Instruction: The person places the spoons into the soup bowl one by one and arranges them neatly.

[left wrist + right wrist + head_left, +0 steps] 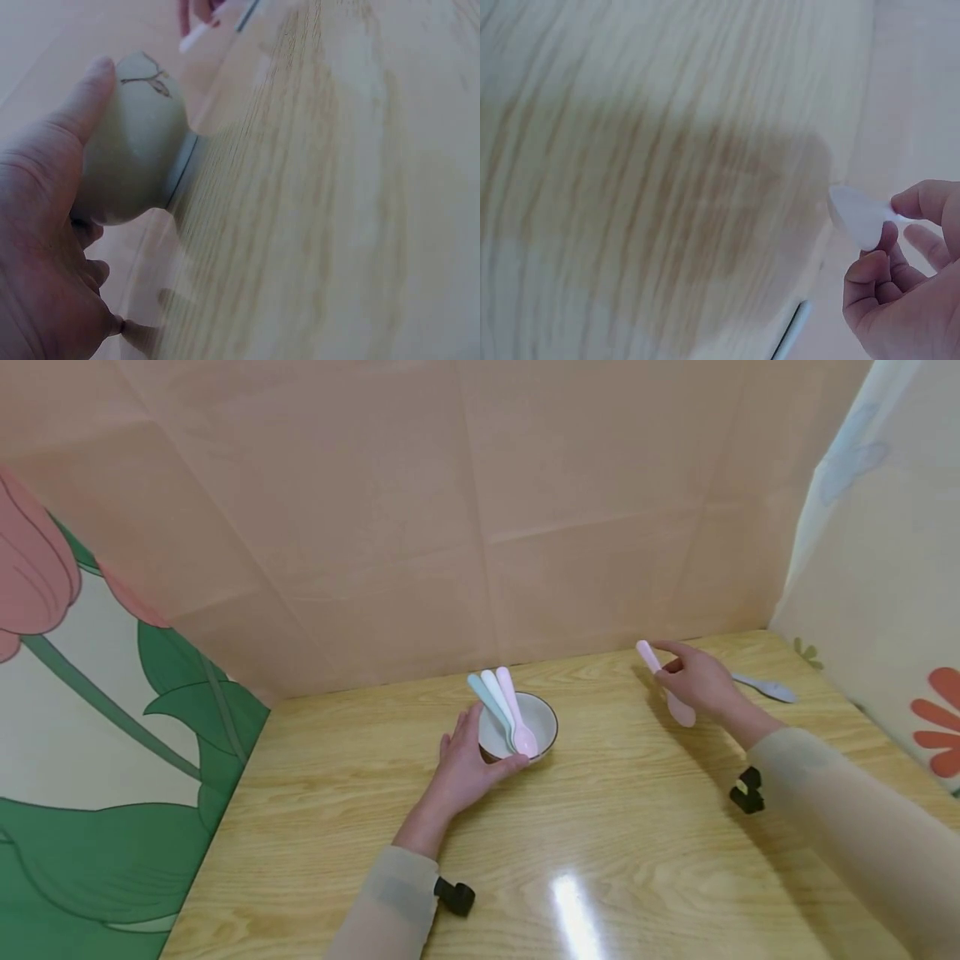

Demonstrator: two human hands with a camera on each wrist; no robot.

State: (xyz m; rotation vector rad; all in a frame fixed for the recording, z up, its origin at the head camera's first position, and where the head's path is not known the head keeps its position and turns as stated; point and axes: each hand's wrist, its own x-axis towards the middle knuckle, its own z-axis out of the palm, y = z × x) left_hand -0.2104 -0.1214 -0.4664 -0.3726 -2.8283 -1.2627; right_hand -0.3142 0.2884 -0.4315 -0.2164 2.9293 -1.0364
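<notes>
My left hand (467, 770) holds a small white bowl (545, 727) with a dark rim, fingers at its left side and thumb along the near edge. In the left wrist view the bowl (142, 150) shows a brown leaf drawing on its outside. Three spoons lean in it: a blue spoon (487, 697), a white spoon (495, 690) and a pink spoon (510, 693). Off to the right, my right hand (699, 681) pinches another pink spoon (681, 710) by its handle. Its scoop (857, 217) hangs just over the table in the right wrist view.
A greyish-lavender spoon (772, 690) lies on the wooden table (360, 827) beyond my right hand. A peach sheet (375, 527) rises along the back edge. Flower-patterned panels (97, 710) stand at the left and right sides.
</notes>
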